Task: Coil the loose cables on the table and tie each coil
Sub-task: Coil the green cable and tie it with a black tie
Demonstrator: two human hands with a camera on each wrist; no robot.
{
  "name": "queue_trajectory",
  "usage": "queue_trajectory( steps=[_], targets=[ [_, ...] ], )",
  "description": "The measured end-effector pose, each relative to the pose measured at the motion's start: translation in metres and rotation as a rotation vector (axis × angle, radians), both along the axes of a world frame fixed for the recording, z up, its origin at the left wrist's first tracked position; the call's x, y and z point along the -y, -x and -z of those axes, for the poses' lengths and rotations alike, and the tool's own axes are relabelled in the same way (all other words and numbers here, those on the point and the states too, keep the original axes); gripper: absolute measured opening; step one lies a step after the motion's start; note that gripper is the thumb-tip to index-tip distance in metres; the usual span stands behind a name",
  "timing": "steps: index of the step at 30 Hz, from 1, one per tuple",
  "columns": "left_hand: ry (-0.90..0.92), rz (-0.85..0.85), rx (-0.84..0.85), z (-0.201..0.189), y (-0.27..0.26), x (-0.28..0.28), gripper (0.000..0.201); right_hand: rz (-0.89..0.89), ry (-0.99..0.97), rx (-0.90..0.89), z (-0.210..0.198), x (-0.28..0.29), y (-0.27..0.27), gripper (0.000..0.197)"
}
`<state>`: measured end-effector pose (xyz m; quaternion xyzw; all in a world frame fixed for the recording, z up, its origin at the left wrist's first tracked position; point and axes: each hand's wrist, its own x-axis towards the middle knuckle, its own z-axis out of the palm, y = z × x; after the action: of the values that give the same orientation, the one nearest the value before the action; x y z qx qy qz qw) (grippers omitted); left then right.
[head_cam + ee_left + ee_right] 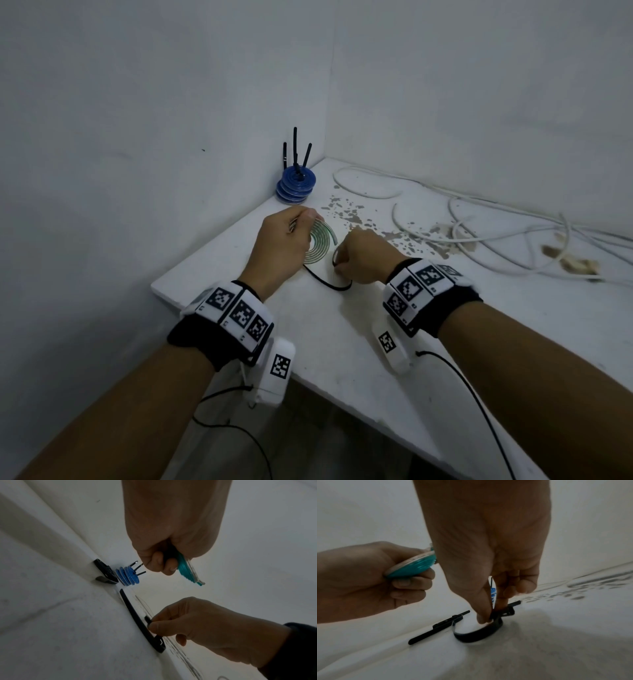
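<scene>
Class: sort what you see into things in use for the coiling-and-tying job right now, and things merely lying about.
In use:
flat teal cable coil, held by left hand
black strap tie, pinched by right hand

Lying about:
stacked blue tied coils
loose white cables

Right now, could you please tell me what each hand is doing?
Left hand: grips the teal coiled cable.
Right hand: pinches a black cable tie on the table.

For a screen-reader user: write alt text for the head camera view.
Left hand holds a flat coil of cable above a white table while the right hand pinches a black tie lying on it. A stack of blue coils sits in the corner; loose white cables sprawl right.
</scene>
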<state>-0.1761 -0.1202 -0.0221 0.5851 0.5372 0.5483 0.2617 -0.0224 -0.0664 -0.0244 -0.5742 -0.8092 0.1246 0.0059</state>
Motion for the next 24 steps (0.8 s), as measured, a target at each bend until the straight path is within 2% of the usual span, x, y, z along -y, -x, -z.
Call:
queue_trajectory(
  steps=[5, 8, 12, 24],
  targets=[
    [0.019, 0.002, -0.005, -0.004, -0.007, 0.002, 0.029, 0.050, -0.389, -0.406, -0.033, 0.033, -0.022, 0.015],
    [0.008, -0.028, -0.021, -0.006, -0.015, -0.002, 0.031, -0.085, -0.450, -0.559, -0.061, 0.069, -0.043, 0.013],
    [-0.032, -0.056, -0.019, -0.006, -0.034, -0.005, 0.032, -0.302, -0.418, -0.566, -0.070, 0.102, -0.066, 0.012],
    [-0.094, 0.041, -0.130, -0.012, -0.081, 0.002, 0.030, -0.339, -0.441, -0.581, -0.073, 0.144, -0.100, 0.015]
  ],
)
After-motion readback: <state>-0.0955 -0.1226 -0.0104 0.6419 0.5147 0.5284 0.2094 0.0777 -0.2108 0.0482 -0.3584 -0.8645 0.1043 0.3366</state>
